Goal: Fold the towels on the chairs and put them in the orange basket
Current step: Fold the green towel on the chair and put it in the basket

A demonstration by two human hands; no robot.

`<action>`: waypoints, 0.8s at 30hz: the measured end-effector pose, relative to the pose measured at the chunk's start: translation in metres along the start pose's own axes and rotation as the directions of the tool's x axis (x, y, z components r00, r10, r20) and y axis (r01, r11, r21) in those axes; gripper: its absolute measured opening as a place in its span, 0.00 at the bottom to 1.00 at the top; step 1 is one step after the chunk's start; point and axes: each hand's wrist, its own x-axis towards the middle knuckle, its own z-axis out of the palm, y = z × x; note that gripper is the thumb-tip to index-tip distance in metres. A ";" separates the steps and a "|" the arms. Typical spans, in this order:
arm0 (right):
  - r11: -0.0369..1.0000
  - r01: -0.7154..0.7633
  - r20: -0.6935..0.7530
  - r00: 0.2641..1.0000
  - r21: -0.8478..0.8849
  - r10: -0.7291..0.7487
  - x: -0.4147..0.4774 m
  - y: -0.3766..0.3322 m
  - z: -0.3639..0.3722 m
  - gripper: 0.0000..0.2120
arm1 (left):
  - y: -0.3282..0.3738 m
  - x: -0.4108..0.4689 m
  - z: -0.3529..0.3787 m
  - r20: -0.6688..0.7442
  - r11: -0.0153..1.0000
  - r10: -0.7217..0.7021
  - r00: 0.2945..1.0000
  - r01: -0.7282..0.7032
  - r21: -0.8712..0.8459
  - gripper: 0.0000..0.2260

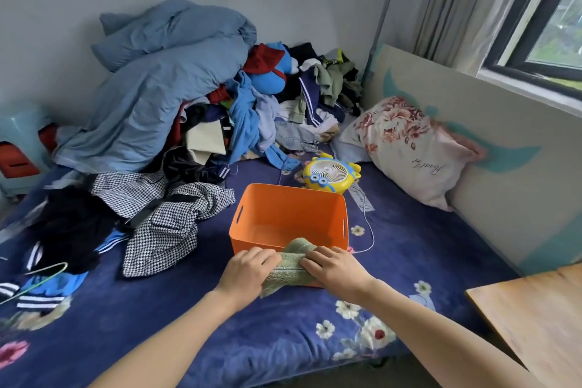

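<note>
Head view: I saw both hands on the green towel [288, 264]. The left hand [252, 268] gripped its left end with the fingers curled over the cloth, and the right hand [333, 271] gripped the right end the same way. The towel was bunched and folded between them, and sat at the near wall of the orange basket [283, 214], with its top edge poking over the rim.

The basket stood upright on the bed [157, 324], which had a dark blue flowered sheet. A yellow fan [330, 175] sat just behind the basket, and its white cable [368, 230] ran down past the basket's right side. A checked jacket [176, 224] lay to the left of the basket. A clothes pile [267, 110] and a blue duvet [157, 88] were stacked against the back wall. A flowered pillow [409, 148] leaned on the right wall. A wooden counter [535, 318] corner showed at lower right.
</note>
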 end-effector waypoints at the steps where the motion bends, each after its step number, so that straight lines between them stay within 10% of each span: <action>1: 1.000 0.022 0.003 1.000 0.003 -0.022 0.007 0.006 0.006 0.08 | -0.009 0.005 0.003 -0.018 1.000 0.018 1.000 -0.017 0.005 0.29; 4: 0.998 0.059 -0.038 0.997 -0.018 -0.060 0.029 0.023 0.010 0.10 | -0.034 0.023 0.007 -0.104 0.996 0.083 0.991 -0.080 0.038 0.15; 11: 0.998 0.018 -0.054 0.998 -0.061 -0.021 0.094 0.103 0.031 0.10 | -0.105 0.114 0.028 -0.240 0.994 0.097 0.966 -0.081 0.075 0.17; 24: 0.976 -0.198 0.316 0.935 0.094 0.159 0.135 0.143 0.150 0.27 | -0.194 0.155 0.131 0.203 0.984 0.095 0.974 -0.062 -0.165 0.32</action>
